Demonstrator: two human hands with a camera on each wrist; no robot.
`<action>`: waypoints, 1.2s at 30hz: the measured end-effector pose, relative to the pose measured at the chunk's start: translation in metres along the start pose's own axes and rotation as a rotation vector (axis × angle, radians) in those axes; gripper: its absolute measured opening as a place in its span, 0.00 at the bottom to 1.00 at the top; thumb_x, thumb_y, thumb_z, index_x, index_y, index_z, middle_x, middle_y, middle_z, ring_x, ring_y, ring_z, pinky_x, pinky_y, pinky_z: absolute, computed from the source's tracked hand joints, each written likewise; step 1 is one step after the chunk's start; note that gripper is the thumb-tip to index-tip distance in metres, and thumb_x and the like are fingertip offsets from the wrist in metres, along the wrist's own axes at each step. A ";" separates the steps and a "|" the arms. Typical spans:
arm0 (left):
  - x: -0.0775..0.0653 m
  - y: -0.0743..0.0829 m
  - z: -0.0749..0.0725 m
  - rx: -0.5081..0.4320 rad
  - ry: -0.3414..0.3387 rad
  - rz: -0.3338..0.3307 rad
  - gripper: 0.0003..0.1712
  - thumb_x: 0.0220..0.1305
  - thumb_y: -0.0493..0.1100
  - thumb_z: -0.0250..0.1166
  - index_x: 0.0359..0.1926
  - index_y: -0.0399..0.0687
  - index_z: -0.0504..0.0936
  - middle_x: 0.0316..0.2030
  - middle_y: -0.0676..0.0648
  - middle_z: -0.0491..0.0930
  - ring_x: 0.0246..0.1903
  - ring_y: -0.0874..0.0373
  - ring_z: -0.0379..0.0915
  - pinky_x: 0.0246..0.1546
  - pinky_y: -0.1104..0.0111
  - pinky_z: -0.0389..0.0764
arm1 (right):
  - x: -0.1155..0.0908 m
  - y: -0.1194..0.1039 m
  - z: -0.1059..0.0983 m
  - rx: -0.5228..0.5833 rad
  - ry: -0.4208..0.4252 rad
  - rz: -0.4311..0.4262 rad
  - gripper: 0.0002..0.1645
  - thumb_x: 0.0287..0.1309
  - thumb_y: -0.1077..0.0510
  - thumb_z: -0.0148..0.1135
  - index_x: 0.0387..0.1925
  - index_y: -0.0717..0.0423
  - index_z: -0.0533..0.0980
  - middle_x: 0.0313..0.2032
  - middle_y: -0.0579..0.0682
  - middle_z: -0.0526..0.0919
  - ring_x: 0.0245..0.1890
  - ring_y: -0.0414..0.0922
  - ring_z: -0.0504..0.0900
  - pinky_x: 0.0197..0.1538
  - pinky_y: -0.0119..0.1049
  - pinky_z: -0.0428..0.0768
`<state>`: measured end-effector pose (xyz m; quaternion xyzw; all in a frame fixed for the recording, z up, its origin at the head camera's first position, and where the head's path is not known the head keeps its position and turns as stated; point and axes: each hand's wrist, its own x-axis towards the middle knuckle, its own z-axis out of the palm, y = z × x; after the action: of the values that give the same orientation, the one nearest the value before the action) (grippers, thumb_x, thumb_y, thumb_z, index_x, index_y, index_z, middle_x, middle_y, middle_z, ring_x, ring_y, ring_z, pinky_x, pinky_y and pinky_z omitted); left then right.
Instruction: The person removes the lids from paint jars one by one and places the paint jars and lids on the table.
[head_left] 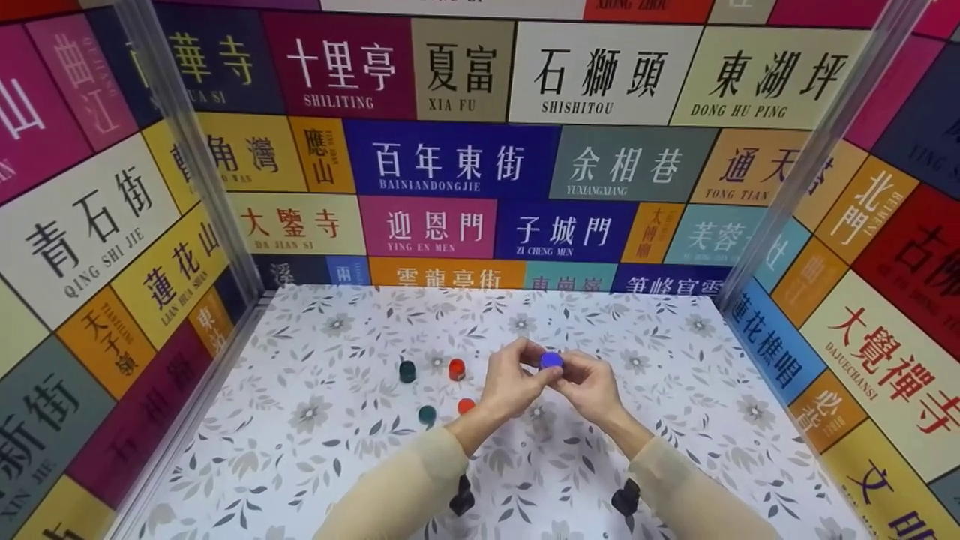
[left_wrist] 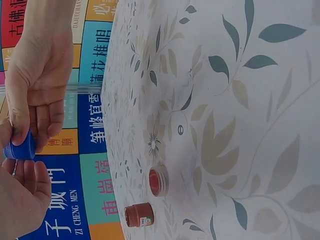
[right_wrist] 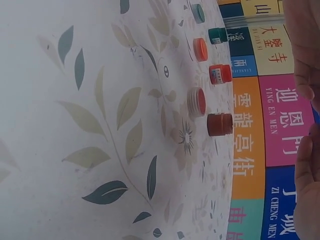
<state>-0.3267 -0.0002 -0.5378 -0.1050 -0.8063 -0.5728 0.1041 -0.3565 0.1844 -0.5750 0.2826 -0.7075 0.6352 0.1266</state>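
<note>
Between both hands, held up above the table, is a small blue-violet paint jar (head_left: 551, 361). The left hand (head_left: 517, 381) grips it from one side with thumb and fingers. From the other side the right hand (head_left: 592, 386) pinches it, its thumb lying along the blue surface (left_wrist: 21, 147) in the left wrist view. Fingers cover much of the jar, so I cannot tell whether its cap is loose. In the right wrist view, only a sliver of blue shows between the hands at the edge.
Left of the hands stand a dark green jar (head_left: 407, 371) and a red-orange jar (head_left: 457, 369). A green lid (head_left: 427, 414) and an orange lid (head_left: 466, 405) lie nearer. A brown jar (right_wrist: 220, 124) and its lid (right_wrist: 196, 102) are hidden in the head view. Sign-printed walls surround the flowered tabletop (head_left: 315, 472).
</note>
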 end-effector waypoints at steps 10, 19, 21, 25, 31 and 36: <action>0.002 -0.003 -0.003 -0.017 -0.064 0.002 0.28 0.66 0.47 0.83 0.63 0.44 0.87 0.48 0.46 0.92 0.48 0.55 0.89 0.49 0.71 0.90 | -0.001 -0.001 -0.001 -0.018 0.000 0.043 0.15 0.58 0.79 0.76 0.48 0.79 0.87 0.40 0.52 0.93 0.40 0.33 0.92 0.47 0.27 0.91; 0.008 -0.004 -0.012 0.021 -0.130 0.124 0.30 0.71 0.43 0.76 0.71 0.44 0.85 0.53 0.40 0.91 0.52 0.46 0.90 0.52 0.54 0.94 | 0.002 -0.004 -0.002 -0.041 -0.016 0.066 0.13 0.61 0.75 0.77 0.48 0.75 0.88 0.39 0.54 0.93 0.40 0.34 0.92 0.48 0.27 0.91; 0.008 -0.004 -0.013 0.038 -0.134 0.138 0.28 0.73 0.43 0.75 0.71 0.45 0.85 0.53 0.40 0.91 0.52 0.48 0.90 0.50 0.58 0.94 | 0.003 -0.004 -0.002 -0.043 -0.028 0.062 0.13 0.61 0.75 0.77 0.48 0.75 0.88 0.39 0.52 0.93 0.40 0.34 0.92 0.49 0.28 0.91; 0.008 -0.003 -0.013 0.056 -0.134 0.160 0.24 0.74 0.41 0.74 0.68 0.46 0.88 0.53 0.40 0.90 0.50 0.49 0.90 0.45 0.69 0.91 | 0.003 -0.004 -0.002 -0.038 -0.038 0.040 0.14 0.61 0.77 0.75 0.49 0.75 0.88 0.40 0.49 0.93 0.41 0.34 0.92 0.49 0.28 0.91; 0.007 -0.001 -0.010 0.049 -0.112 0.153 0.19 0.73 0.39 0.74 0.62 0.43 0.90 0.53 0.39 0.89 0.49 0.48 0.90 0.43 0.71 0.89 | 0.004 -0.005 -0.002 -0.031 -0.041 0.051 0.15 0.61 0.77 0.75 0.50 0.77 0.87 0.41 0.53 0.92 0.41 0.33 0.92 0.49 0.27 0.91; 0.006 -0.001 -0.006 0.037 -0.081 0.127 0.16 0.70 0.40 0.76 0.57 0.43 0.90 0.51 0.41 0.90 0.48 0.48 0.90 0.44 0.70 0.89 | 0.004 -0.003 -0.002 -0.028 -0.037 0.052 0.15 0.60 0.78 0.75 0.50 0.77 0.87 0.41 0.58 0.92 0.41 0.35 0.92 0.50 0.28 0.91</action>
<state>-0.3324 -0.0059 -0.5348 -0.1770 -0.8120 -0.5453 0.1093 -0.3582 0.1852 -0.5697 0.2743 -0.7256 0.6230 0.1010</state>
